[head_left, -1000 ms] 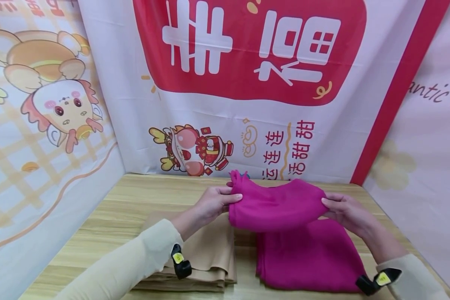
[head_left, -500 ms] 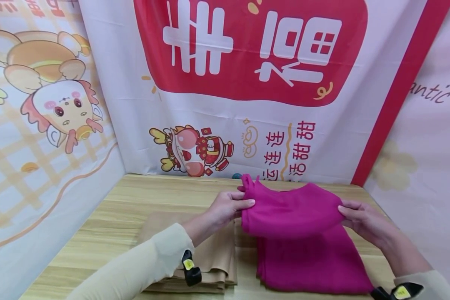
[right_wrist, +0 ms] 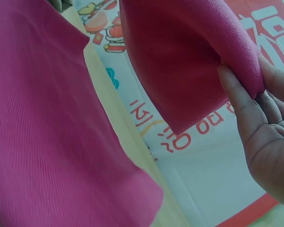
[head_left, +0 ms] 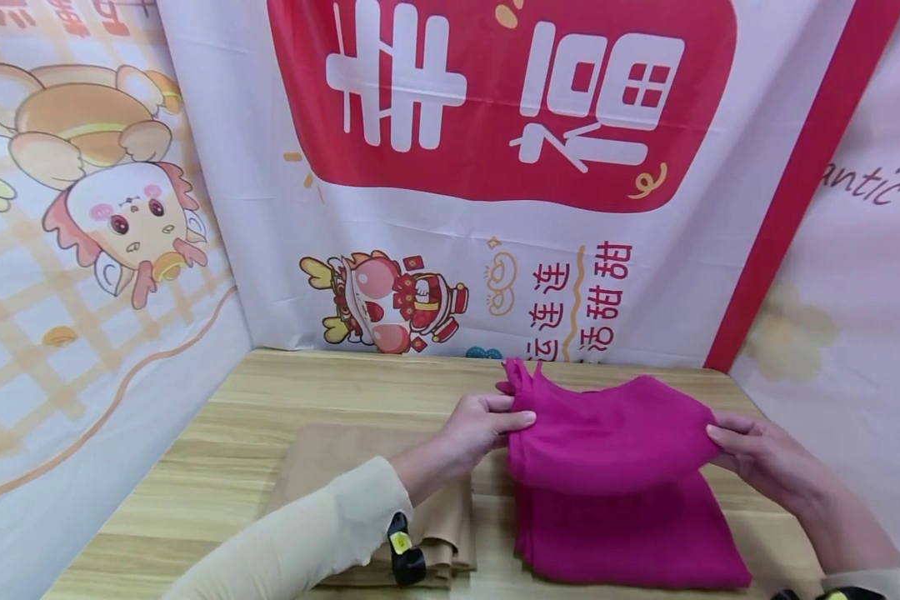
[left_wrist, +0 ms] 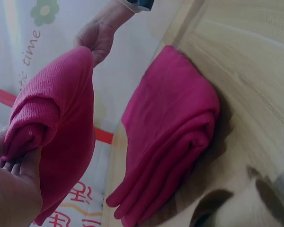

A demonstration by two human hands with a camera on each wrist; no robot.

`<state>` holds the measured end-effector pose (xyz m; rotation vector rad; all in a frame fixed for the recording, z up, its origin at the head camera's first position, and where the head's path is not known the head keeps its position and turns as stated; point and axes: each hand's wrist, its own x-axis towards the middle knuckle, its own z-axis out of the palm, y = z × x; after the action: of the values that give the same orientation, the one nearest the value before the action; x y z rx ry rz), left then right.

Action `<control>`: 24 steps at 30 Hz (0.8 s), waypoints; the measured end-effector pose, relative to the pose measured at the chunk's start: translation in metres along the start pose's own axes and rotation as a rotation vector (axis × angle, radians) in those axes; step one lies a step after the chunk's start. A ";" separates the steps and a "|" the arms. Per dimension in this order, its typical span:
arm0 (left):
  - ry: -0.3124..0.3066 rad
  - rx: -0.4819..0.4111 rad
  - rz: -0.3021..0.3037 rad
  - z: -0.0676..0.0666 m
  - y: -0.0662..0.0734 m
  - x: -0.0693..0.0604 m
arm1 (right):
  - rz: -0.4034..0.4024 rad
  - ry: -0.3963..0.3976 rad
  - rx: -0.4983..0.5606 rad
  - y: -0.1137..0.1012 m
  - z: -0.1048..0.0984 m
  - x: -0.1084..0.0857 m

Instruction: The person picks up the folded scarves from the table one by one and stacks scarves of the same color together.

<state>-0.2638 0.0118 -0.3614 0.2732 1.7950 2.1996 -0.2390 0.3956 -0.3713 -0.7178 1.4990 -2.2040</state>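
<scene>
My left hand [head_left: 474, 432] pinches the left end of a folded magenta cloth [head_left: 615, 437], thumb on the near side. At the other end my right hand [head_left: 768, 458] grips it between thumb and fingers. The cloth is held up off the table, its layers rolled together at the left end in the left wrist view. Below it lies a second folded magenta cloth [head_left: 633, 542] in several layers, partly covered by the held one in the head view. A gap between the two magenta cloths [left_wrist: 173, 113] shows in the left wrist view.
Folded brown cloth [head_left: 337, 458] in several layers lies to the left, partly behind my left forearm. Everything rests on a wood-grain table [head_left: 195, 467]. A printed white and red curtain [head_left: 420, 208] hangs at the table's back edge, with printed sheets at both sides.
Both hands have carried the held magenta cloth to the right and slightly down, nearer the front, over the lower magenta cloth. More of the brown cloth's far part is uncovered.
</scene>
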 end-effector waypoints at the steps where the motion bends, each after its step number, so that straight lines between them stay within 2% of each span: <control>1: 0.003 -0.001 0.001 0.002 -0.001 0.000 | -0.002 -0.001 0.005 0.000 -0.001 -0.002; 14: 0.000 0.005 -0.013 0.018 -0.016 0.002 | 0.016 0.029 0.036 0.002 -0.008 -0.025; 19: -0.007 0.010 -0.002 0.022 -0.024 0.001 | 0.023 0.004 0.050 0.005 -0.012 -0.030; 24: 0.001 0.035 -0.020 0.024 -0.031 0.001 | 0.042 -0.019 0.072 0.009 -0.014 -0.036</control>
<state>-0.2534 0.0399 -0.3864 0.2607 1.8304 2.1562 -0.2189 0.4233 -0.3915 -0.6760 1.4057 -2.2019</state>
